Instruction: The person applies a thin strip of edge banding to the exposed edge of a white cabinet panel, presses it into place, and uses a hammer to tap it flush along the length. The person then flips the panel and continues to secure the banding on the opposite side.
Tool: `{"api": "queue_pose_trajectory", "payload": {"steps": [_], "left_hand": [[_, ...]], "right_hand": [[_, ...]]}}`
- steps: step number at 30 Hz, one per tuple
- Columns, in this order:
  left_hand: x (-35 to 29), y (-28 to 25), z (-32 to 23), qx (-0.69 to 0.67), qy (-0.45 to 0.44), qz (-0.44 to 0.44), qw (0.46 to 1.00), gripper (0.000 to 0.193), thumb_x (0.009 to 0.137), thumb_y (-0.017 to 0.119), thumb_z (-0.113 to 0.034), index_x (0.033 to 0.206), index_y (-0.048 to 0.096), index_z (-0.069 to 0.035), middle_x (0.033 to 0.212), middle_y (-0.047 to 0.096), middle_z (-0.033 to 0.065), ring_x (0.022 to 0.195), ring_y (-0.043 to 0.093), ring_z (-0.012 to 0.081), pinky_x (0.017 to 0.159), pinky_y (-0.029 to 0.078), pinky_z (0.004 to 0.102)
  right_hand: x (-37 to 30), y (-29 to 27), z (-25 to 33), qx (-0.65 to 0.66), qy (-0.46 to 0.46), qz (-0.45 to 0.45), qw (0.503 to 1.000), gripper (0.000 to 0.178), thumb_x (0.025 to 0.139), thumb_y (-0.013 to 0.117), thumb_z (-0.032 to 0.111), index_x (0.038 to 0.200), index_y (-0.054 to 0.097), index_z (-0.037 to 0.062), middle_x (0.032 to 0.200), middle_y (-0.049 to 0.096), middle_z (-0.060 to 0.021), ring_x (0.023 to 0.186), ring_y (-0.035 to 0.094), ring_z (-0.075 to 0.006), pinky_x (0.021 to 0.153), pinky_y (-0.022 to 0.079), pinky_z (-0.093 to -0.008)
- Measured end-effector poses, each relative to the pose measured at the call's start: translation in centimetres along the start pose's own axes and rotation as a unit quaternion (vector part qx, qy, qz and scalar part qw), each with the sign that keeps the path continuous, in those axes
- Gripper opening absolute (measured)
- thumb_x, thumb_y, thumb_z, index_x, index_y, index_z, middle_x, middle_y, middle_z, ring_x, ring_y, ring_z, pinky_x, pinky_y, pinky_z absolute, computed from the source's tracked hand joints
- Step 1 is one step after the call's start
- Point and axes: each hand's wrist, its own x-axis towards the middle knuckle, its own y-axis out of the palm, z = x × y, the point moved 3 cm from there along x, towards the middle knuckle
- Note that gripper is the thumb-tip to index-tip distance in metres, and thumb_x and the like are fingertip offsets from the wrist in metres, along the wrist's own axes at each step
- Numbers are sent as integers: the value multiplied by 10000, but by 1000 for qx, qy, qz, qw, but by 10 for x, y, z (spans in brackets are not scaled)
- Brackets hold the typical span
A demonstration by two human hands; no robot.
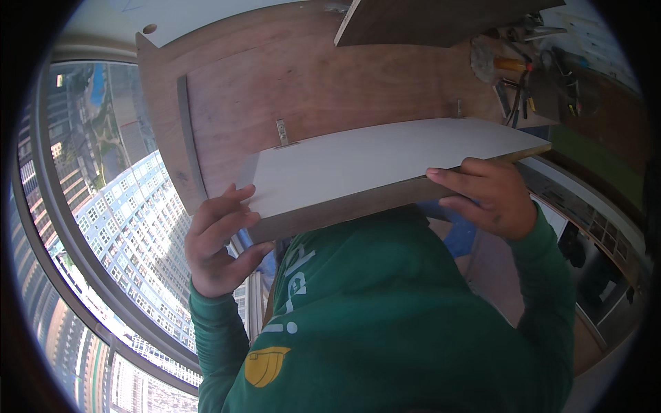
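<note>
1. In the head view, a long white board [358, 162] lies across the near part of the work surface, just in front of the person's green-clad torso.
2. The left hand [224, 237] is partly curled about the board's near left corner, fingertips at the end and thumb below the near edge, in a light pinch.
3. The right hand [485, 196] is part-closed over the near edge, right of the middle, one finger along the top and another digit lower, against the edge face. How firmly either presses, I cannot tell.
4. The wide spacing of the hands probably keeps the board level and steady.
5. The board's top is smooth and pale; its near edge is grey-brown, and the right end shows a yellowish strip. A metal bracket [281, 131] stands at its far side.
6. The table [234, 96] is reddish-brown wood with visible grain, and a narrow grey strip [191, 138] lies at left.
7. Far off is a dark panel [427, 24]; at far right, loose tools [513, 65] sit apart from the board, perhaps for easy reach.
</note>
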Motion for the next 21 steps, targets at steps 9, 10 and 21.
{"api": "queue_pose_trajectory", "payload": {"steps": [9, 10, 21], "left_hand": [[0, 0, -1, 0, -6, 1, 1000, 522, 655, 984, -118, 1127, 768, -61, 1109, 691, 139, 1257, 707, 396, 1181, 462, 656], [0, 0, -1, 0, -8, 2, 1000, 522, 656, 985, -121, 1127, 768, -62, 1107, 690, 135, 1257, 707, 395, 1182, 460, 657], [1, 0, 0, -3, -8, 0, 1000, 515, 670, 990, -147, 1129, 768, -68, 1090, 681, 126, 1247, 710, 401, 1181, 451, 674]], "right_hand": [[2, -1, -1, -3, 1, 15, 1000, 523, 908, 828, 238, 1419, 732, 174, 860, 621, -52, 716, 602, -242, 651, 491, -392], [2, -2, -1, -2, 1, 15, 1000, 524, 909, 827, 239, 1420, 732, 174, 863, 626, -52, 716, 604, -242, 652, 493, -391], [5, -4, -2, -2, -3, 11, 1000, 502, 903, 830, 233, 1392, 747, 158, 871, 649, -56, 720, 621, -241, 655, 505, -387]]}}
